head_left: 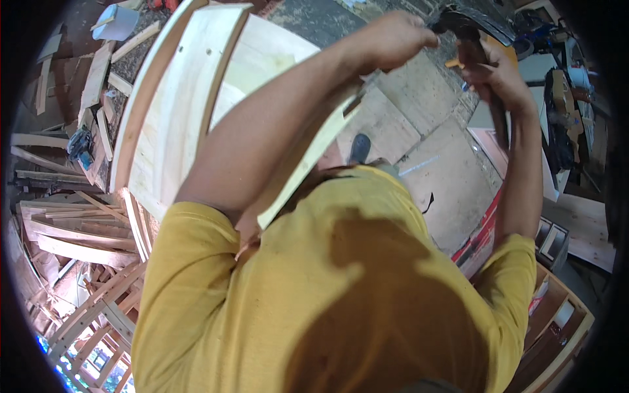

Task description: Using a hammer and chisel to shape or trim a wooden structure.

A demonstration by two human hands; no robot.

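My right hand [501, 77] is closed round a dark hammer [502, 128], close under its head, with the handle hanging down along my wrist. A thin orange stick [452, 63] pokes out by the fingers of that hand. My left hand [396, 40] is closed beside the hammer's head, its fingertips near the dark metal; what it pinches, if anything, is too small to make out. Under my left arm lies a large pale wooden piece [265, 56] with curved boards [190, 72]. Part of it is hidden by the arm.
Floor sheets [419, 85] spread ahead, with a dark shoe [359, 149] on them. Wood offcuts [85, 229], a white bucket [114, 23] and a slatted wooden frame [98, 321] are at the left. A wooden frame with compartments [563, 327] stands at the lower right.
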